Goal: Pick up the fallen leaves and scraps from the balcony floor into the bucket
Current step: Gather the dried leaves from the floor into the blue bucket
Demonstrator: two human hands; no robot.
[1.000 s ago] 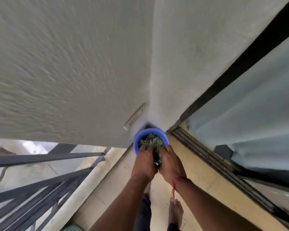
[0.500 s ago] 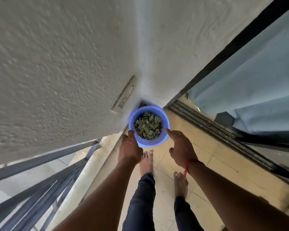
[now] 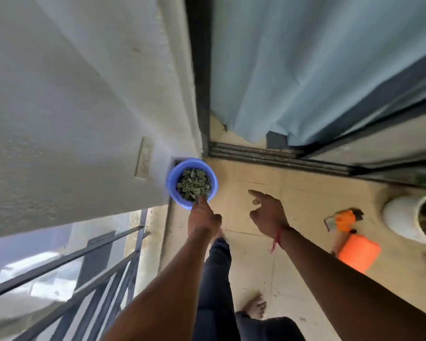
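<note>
Since the earlier frame the right hand (image 3: 268, 214) has drawn away from the bucket (image 3: 173, 179) and now hangs over the bare floor (image 3: 305, 193), its fingers (image 3: 256, 193) loosely spread and holding nothing. The left hand (image 3: 203, 217) stays at the bucket's near rim with one fingertip over the edge; whether it grips the rim I cannot tell, since the back of the hand hides the rest. The head view has also swung right, bringing in a white pot (image 3: 399, 217) and some orange objects (image 3: 357, 252) near the floor's right edge. Standing in the floor's far-left corner against the wall, the bucket is heaped with leaves (image 3: 193, 184). That handful looks delivered, and the freed hand seems ready to gather any remaining scraps.
</note>
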